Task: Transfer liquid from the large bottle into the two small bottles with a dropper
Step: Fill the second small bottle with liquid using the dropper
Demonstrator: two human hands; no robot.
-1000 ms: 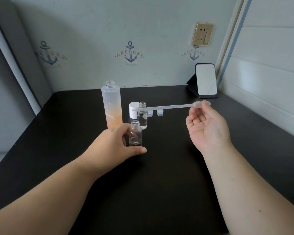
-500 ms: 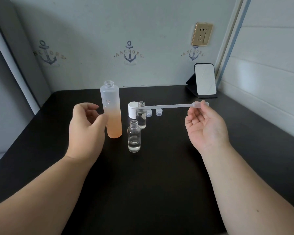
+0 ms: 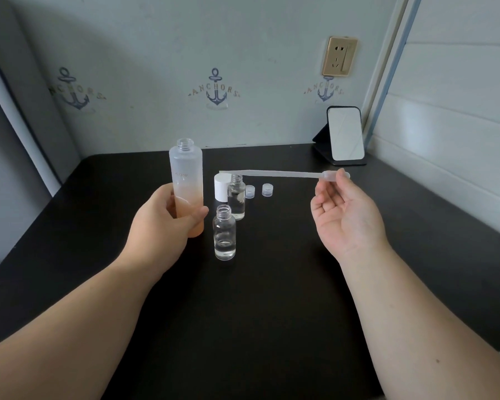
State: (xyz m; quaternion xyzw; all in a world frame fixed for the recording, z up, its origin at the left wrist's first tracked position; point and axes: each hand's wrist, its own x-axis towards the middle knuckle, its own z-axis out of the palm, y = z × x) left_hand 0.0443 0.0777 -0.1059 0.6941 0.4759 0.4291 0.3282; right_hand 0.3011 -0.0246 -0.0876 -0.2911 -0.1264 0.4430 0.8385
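Left hand point(image 3: 159, 226) gripped the large bottle point(image 3: 187, 187), uncapped, upright on the tabletop point(image 3: 272, 313). Right hand point(image 3: 345, 217) pinched the dropper point(image 3: 283, 174) bulb, stem level, tip pointing to 9 o'clock above the rear small bottle point(image 3: 237, 199). Front small bottle point(image 3: 225, 233) stood just beside the large bottle, at its 4 o'clock.

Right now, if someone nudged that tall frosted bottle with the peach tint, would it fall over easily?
Probably tippy: the tall frosted peach-tinted bottle is narrow and uncapped, so it may spill. The left hand holding it steadies it. Its smooth wall could be slippery.
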